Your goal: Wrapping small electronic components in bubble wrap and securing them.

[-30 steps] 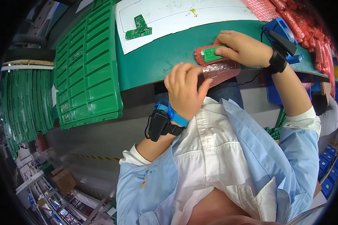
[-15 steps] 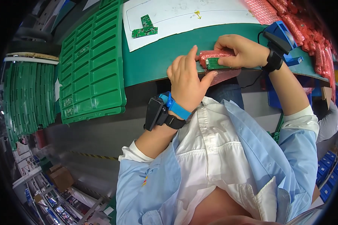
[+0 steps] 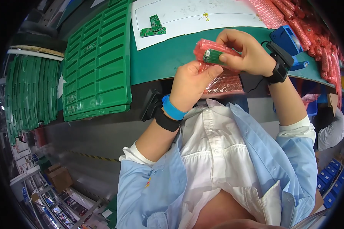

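Observation:
Above the front edge of the green table, my right hand (image 3: 250,53) grips a green circuit board (image 3: 213,56), its thumb pressed on the board's face. Pink bubble wrap (image 3: 225,84) lies behind the board and hangs down below it toward my body. My left hand (image 3: 191,80) is closed on the wrap just under the board's left end, with its thumb against the pink film. Whether more boards lie beneath the one I see is hidden by the wrap and fingers. Loose green circuit boards (image 3: 154,30) rest on a white sheet (image 3: 179,15) farther back.
A green compartmented tray (image 3: 112,86) stands at the left, beside a stack of similar trays (image 3: 30,91). At the right are a blue tape dispenser (image 3: 284,40) and a pile of pink wrapped rolls (image 3: 325,61). Another person's sleeve (image 3: 330,129) shows at the right edge.
My left hand has gone from spread fingers to a closed grip on the bubble wrap. My right hand has tilted and raised the board slightly, and more wrap shows.

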